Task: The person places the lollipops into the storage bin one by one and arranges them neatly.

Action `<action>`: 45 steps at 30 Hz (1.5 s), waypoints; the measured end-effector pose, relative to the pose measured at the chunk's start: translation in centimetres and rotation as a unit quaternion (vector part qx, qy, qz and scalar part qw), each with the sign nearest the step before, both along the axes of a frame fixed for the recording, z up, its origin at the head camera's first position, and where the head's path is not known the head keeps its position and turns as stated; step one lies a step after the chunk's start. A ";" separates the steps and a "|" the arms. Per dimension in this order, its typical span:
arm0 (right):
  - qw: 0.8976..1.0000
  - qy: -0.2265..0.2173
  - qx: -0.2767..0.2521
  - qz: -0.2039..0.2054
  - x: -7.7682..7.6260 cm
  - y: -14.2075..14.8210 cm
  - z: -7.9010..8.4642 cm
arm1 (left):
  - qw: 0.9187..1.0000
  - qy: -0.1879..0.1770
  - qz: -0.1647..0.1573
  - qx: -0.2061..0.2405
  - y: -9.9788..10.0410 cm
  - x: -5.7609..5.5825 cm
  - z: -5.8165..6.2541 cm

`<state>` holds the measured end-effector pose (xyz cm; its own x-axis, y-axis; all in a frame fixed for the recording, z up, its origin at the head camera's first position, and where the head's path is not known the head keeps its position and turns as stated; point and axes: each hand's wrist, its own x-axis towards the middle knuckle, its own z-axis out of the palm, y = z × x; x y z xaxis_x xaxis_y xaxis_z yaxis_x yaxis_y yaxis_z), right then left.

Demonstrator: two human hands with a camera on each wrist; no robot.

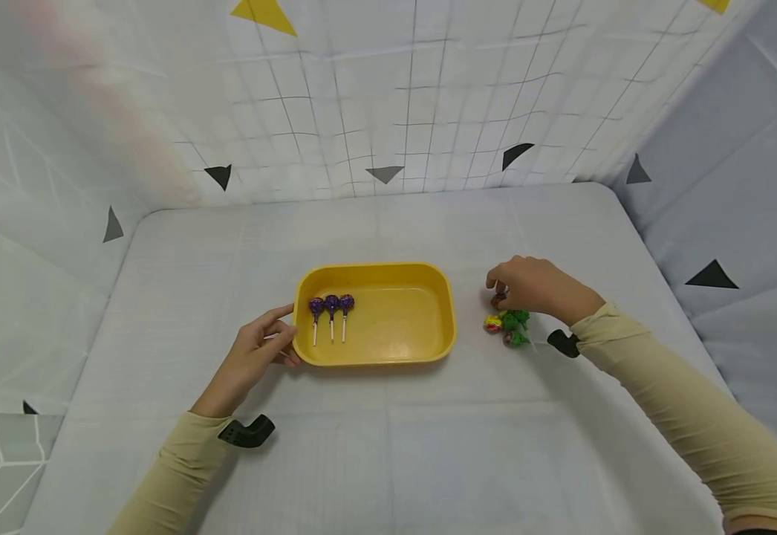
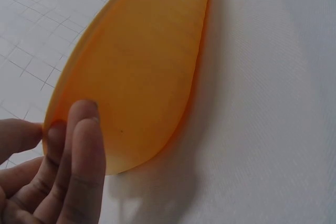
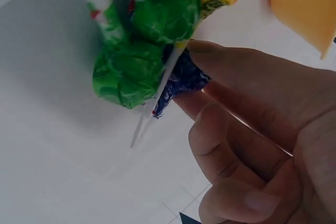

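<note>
Three purple-wrapped lollipops [image 1: 331,306] lie side by side in the left part of a yellow tray [image 1: 395,357], sticks toward me. My left hand [image 1: 255,353] grips the tray's left end, thumb and fingers at the rim; the left wrist view shows several fingers [image 2: 86,156] against the tray's outer wall. To the right of the tray, my right hand [image 1: 535,286] pinches a dark blue-purple lollipop [image 3: 186,77] between thumb and fingers. That lollipop touches a pile of green lollipops [image 3: 168,11] and a yellow one [image 1: 492,324], and white sticks cross in front of it.
A white cloth covers the table [image 1: 388,446], with white sheet walls at the back and sides. Dark wrist devices [image 1: 246,431] are worn at both cuffs. The tray's end [image 3: 304,9] shows near my right hand in the right wrist view.
</note>
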<state>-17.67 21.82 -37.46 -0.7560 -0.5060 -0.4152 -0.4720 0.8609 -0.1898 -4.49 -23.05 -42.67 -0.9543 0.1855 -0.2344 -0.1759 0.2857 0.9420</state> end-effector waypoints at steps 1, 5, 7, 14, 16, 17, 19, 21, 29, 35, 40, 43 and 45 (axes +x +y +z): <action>1.000 0.003 0.000 0.001 0.0 0.1 -0.1 | 1.000 0.000 0.001 0.001 0.0 0.0 0.0; 1.000 0.020 -0.001 0.004 -0.1 0.2 -0.4 | 1.000 -0.001 0.001 0.004 0.0 0.0 -0.1; 1.000 0.025 -0.002 0.003 -0.2 0.3 -0.5 | 1.000 0.001 0.001 0.004 0.0 -0.1 -0.1; 0.999 0.044 -0.005 -0.004 -0.6 0.4 -1.1 | 1.000 0.000 -0.001 0.002 0.0 -0.1 0.0; 0.999 0.049 -0.006 -0.006 -0.7 0.4 -1.3 | 1.000 -0.001 -0.001 0.000 0.0 -0.1 0.0; 0.999 0.050 -0.006 -0.006 -0.8 0.4 -1.4 | 1.000 -0.002 -0.001 0.000 0.0 -0.1 0.0; 0.999 0.053 -0.007 -0.010 -0.9 0.5 -1.6 | 1.000 -0.002 0.000 0.000 0.1 -0.1 0.1; 0.998 0.053 -0.008 -0.014 -1.0 0.4 -1.8 | 1.000 -0.002 -0.001 0.000 0.1 -0.1 0.1; 0.999 0.035 -0.009 -0.024 -1.5 0.5 -2.2 | 1.000 -0.004 0.001 0.001 0.1 0.0 0.1; 0.999 -0.014 -0.020 -0.035 -1.8 0.7 -1.8 | 1.000 -0.003 0.002 0.000 0.1 0.0 0.1; 0.999 -0.016 -0.021 -0.028 -1.9 0.8 -1.7 | 1.000 -0.001 0.003 -0.002 0.1 0.1 0.1; 0.999 -0.013 -0.025 -0.024 -1.9 0.8 -1.7 | 1.000 -0.001 0.001 -0.001 0.1 0.1 0.1; 0.999 -0.010 -0.026 -0.021 -1.9 0.7 -1.7 | 1.000 -0.001 0.001 -0.001 0.1 0.1 0.1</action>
